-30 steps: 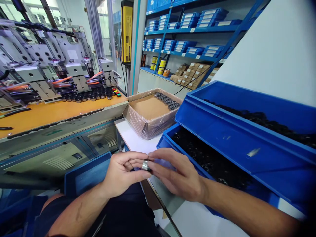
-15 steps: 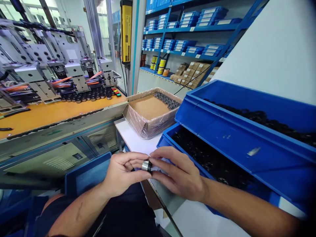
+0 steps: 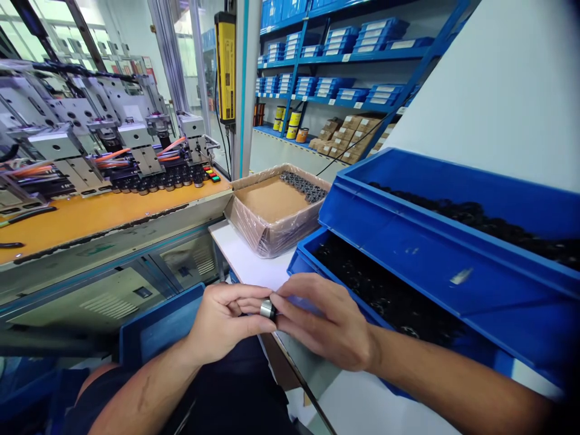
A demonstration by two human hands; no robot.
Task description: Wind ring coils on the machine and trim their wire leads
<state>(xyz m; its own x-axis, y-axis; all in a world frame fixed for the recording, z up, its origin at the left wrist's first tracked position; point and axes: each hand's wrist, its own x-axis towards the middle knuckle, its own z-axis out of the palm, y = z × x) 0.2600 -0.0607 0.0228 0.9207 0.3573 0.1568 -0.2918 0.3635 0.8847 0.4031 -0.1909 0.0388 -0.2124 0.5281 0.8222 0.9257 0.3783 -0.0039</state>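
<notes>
Bright, even daylight from windows (image 3: 27, 24) at my upper left; soft shadows; wide-angle stretch at edges; right corner dark.

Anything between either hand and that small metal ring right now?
Nothing visible. The small metal ring is pinched directly between the fingertips of the left hand and the right hand, in front of the lower blue bin.

Hands meet low centre, left hand (image 3: 224, 320) and right hand (image 3: 326, 323) both on the ring (image 3: 267, 309). Two stacked bins (image 3: 408, 241) right of them, parts inside. Carton (image 3: 272, 211) behind, on the side table (image 3: 244, 257). Machine bench (image 3: 99, 211) left. Shelving (image 3: 335, 72) at back.
</notes>
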